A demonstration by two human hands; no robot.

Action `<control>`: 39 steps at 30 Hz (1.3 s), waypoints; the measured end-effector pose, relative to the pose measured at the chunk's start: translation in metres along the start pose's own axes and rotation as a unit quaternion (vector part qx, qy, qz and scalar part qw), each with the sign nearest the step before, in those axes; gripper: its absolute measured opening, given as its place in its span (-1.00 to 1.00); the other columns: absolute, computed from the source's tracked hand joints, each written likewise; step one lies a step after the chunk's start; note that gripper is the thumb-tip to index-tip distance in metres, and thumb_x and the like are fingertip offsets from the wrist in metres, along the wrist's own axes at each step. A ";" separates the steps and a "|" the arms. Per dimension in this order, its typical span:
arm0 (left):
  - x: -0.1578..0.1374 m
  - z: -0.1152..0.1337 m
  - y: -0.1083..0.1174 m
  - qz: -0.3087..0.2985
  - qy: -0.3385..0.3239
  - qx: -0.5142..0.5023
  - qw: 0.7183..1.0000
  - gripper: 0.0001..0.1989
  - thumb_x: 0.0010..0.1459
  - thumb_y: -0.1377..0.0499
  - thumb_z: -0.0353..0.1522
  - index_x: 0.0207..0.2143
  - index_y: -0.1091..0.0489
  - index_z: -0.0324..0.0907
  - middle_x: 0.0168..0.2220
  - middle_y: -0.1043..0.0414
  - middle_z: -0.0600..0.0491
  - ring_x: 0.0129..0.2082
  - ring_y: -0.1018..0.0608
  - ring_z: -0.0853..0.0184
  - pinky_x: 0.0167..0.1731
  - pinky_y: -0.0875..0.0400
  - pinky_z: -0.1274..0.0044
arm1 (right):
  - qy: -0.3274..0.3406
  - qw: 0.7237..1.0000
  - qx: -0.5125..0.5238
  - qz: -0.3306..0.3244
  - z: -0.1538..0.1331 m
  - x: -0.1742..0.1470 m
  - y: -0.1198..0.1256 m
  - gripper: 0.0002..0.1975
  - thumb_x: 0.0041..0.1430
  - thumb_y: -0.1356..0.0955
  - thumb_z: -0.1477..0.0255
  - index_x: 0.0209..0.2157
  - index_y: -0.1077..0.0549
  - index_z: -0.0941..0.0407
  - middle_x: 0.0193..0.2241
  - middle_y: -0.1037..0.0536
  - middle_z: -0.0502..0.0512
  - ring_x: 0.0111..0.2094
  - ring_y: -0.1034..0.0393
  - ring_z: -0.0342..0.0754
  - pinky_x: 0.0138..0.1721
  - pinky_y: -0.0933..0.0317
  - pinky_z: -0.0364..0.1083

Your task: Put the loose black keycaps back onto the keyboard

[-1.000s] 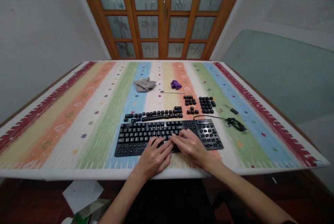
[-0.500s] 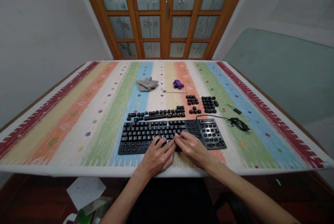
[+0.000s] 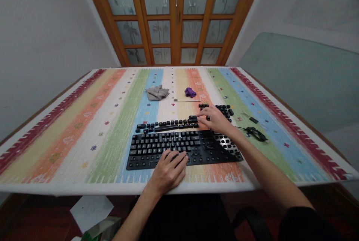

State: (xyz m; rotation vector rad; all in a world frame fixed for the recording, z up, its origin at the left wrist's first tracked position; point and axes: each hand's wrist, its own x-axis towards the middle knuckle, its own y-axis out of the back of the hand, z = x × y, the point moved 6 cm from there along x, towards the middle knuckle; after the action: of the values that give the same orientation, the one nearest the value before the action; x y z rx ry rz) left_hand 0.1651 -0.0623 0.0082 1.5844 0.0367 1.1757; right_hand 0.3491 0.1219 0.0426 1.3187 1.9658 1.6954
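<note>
A black keyboard (image 3: 165, 146) lies near the table's front edge, with keycaps on its upper left rows and bare key posts along the bottom row and right side. My left hand (image 3: 171, 169) rests over its lower edge, fingers stretched out and holding nothing. Behind the keyboard is a row of loose black keycaps (image 3: 168, 125), including a long space bar. My right hand (image 3: 211, 117) reaches over to the wide keycaps (image 3: 193, 119) at that row's right end. Its thumb and index finger are apart beside them; whether they touch is unclear. It partly covers another keycap group (image 3: 226, 109).
Farther back lie a grey cloth (image 3: 157, 93), a crumpled purple cloth (image 3: 190, 92) and a thin rod (image 3: 187, 100). A coiled black cable (image 3: 255, 134) and a small dark object (image 3: 254, 120) sit to the right. A striped cloth (image 3: 70, 136) covers the table.
My right hand has left the keyboard's lower edge and moved up to the wide loose keycaps. My left hand stays at the keyboard. The view has shifted slightly.
</note>
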 end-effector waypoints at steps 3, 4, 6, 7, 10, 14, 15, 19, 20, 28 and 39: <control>-0.001 -0.001 0.000 0.006 0.007 -0.004 1.000 -0.75 0.23 -0.16 -0.46 -0.04 -0.47 -0.23 -0.03 -0.56 -0.03 -0.07 -0.47 0.21 0.06 -0.30 0.28 | -0.031 0.999 -0.006 -0.044 0.024 0.018 -0.016 -0.82 0.22 -0.37 0.39 -0.27 -0.63 0.15 -0.28 -0.62 0.18 -0.15 -0.40 0.10 -0.04 -0.22 0.07; -0.002 -0.001 0.000 0.008 0.008 -0.005 1.000 -0.75 0.23 -0.16 -0.46 -0.04 -0.47 -0.23 -0.04 -0.56 -0.03 -0.07 -0.47 0.21 0.06 -0.30 0.28 | -0.034 0.998 -0.007 -0.051 0.028 0.022 -0.021 -0.82 0.21 -0.37 0.40 -0.29 -0.63 0.15 -0.29 -0.62 0.18 -0.16 -0.40 0.10 -0.04 -0.22 0.07; -0.002 -0.001 0.001 0.009 0.012 -0.005 1.000 -0.75 0.23 -0.16 -0.46 -0.05 -0.47 -0.23 -0.06 -0.57 -0.03 -0.07 -0.48 0.22 0.06 -0.30 0.28 | -0.031 0.998 -0.005 -0.062 0.030 0.028 -0.028 -0.83 0.20 -0.38 0.40 -0.32 -0.64 0.14 -0.31 -0.62 0.18 -0.18 -0.40 0.10 -0.05 -0.21 0.06; -0.001 -0.001 0.001 0.010 0.014 -0.005 1.000 -0.76 0.23 -0.16 -0.46 -0.05 -0.48 -0.23 -0.06 -0.57 -0.03 -0.07 -0.48 0.22 0.06 -0.30 0.28 | -0.029 0.997 -0.004 -0.067 0.031 0.029 -0.031 -0.84 0.20 -0.39 0.40 -0.33 -0.64 0.14 -0.33 -0.61 0.18 -0.19 -0.40 0.09 -0.06 -0.21 0.05; -0.001 -0.001 0.002 0.008 0.016 -0.008 1.000 -0.76 0.24 -0.15 -0.46 -0.05 -0.48 -0.23 -0.06 -0.57 -0.03 -0.07 -0.48 0.21 0.06 -0.30 0.28 | -0.031 0.996 -0.001 -0.082 0.032 0.031 -0.036 -0.85 0.18 -0.40 0.41 -0.34 -0.64 0.12 -0.35 -0.60 0.16 -0.19 -0.39 0.08 -0.08 -0.21 0.03; -0.001 -0.002 0.000 0.003 0.019 -0.015 1.000 -0.75 0.23 -0.16 -0.46 -0.04 -0.47 -0.22 -0.05 -0.56 -0.03 -0.06 -0.47 0.21 0.07 -0.30 0.28 | -0.041 0.994 0.001 -0.099 0.033 0.031 -0.038 -0.86 0.17 -0.41 0.42 -0.35 -0.64 0.14 -0.35 -0.60 0.18 -0.21 -0.38 0.08 -0.11 -0.20 0.01; -0.002 -0.002 0.000 0.002 0.020 -0.016 1.000 -0.74 0.23 -0.16 -0.46 -0.03 -0.47 -0.22 -0.05 -0.56 -0.03 -0.06 -0.47 0.21 0.07 -0.30 0.28 | -0.043 0.994 0.003 -0.103 0.034 0.032 -0.039 -0.86 0.17 -0.41 0.42 -0.36 -0.64 0.14 -0.37 -0.60 0.17 -0.23 -0.38 0.07 -0.11 -0.19 0.01; -0.003 -0.003 -0.001 -0.002 0.025 -0.019 0.999 -0.75 0.24 -0.15 -0.45 -0.03 -0.47 -0.21 -0.04 -0.56 -0.02 -0.06 -0.48 0.21 0.08 -0.29 0.28 | -0.046 0.992 0.009 -0.117 0.034 0.033 -0.042 -0.85 0.18 -0.41 0.42 -0.43 -0.63 0.13 -0.44 -0.59 0.13 -0.27 -0.38 0.04 -0.11 -0.19 -0.01; -0.002 -0.003 -0.001 -0.003 0.027 -0.020 0.999 -0.75 0.25 -0.15 -0.45 -0.03 -0.47 -0.21 -0.04 -0.56 -0.02 -0.06 -0.48 0.21 0.08 -0.29 0.29 | -0.049 0.992 0.010 -0.117 0.035 0.033 -0.043 -0.85 0.18 -0.41 0.42 -0.43 -0.62 0.13 -0.44 -0.59 0.13 -0.26 -0.38 0.04 -0.11 -0.19 -0.01; -0.001 -0.003 0.000 0.002 0.026 -0.014 1.000 -0.74 0.23 -0.17 -0.47 -0.03 -0.47 -0.20 -0.06 -0.57 -0.02 -0.07 -0.48 0.22 0.07 -0.30 0.28 | -0.081 0.992 0.019 -0.095 0.038 0.035 -0.041 -0.90 0.11 -0.44 0.43 -0.41 -0.56 0.18 -0.42 -0.56 0.14 -0.27 -0.37 0.03 -0.18 -0.21 -0.04; 0.003 0.003 0.001 -0.002 0.006 -0.028 1.000 -0.72 0.22 -0.15 -0.49 -0.02 -0.47 -0.22 -0.03 -0.55 -0.05 -0.04 -0.47 0.18 0.05 -0.30 0.27 | 0.003 0.991 0.124 -0.049 -0.031 -0.029 0.008 -0.88 0.29 -0.36 0.36 -0.23 -0.45 0.13 -0.28 -0.51 0.09 -0.25 -0.34 -0.04 -0.20 -0.24 -0.05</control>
State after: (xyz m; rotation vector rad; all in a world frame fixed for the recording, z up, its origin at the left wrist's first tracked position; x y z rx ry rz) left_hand 0.1683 -0.0633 0.0110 1.5278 0.0147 1.1724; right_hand 0.3485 0.0786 0.0486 1.2683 2.2642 1.4492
